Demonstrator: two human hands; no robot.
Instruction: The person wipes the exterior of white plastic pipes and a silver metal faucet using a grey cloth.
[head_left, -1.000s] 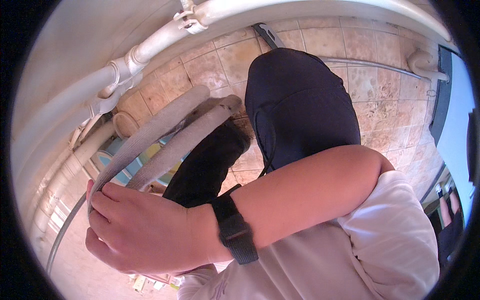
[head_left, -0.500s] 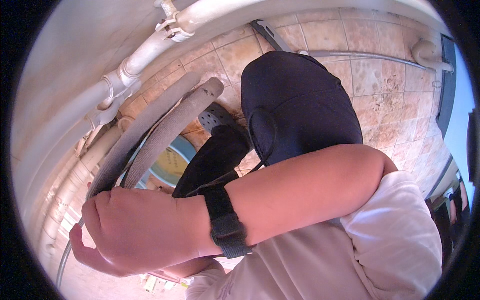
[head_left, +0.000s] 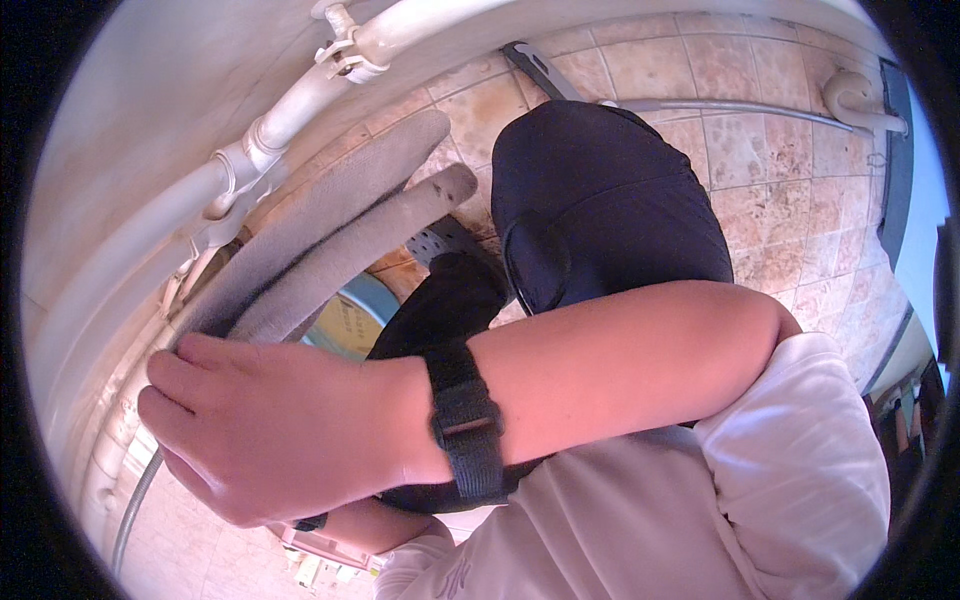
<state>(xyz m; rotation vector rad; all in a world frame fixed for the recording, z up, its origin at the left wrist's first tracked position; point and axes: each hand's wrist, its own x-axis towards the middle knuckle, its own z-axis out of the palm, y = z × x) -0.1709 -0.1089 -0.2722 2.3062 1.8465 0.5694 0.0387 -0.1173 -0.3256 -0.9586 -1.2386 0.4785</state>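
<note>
My right arm reaches across from the right side, a black strap round its wrist. At the left, my right hand is curled into a fist, its back toward me. From its far side stretch two long, soft grey cloth strips with rounded ends, and the fist is closed at their near end. The strips slant up over the floor beside the white pipes, above a blue-rimmed basin. Below my right wrist, part of my left forearm shows with a black band. My left hand itself is hidden behind the right hand.
White pipes with joints run along the wall at the left. A grey clog and my dark-trousered knee stand close to the cloth. A metal pole lies on the tiles. A grey hose hangs at the lower left.
The grey strips have swung up and to the right, and their free ends lie farther apart. My right hand has moved slightly up and left, its loose finger now folded in.
</note>
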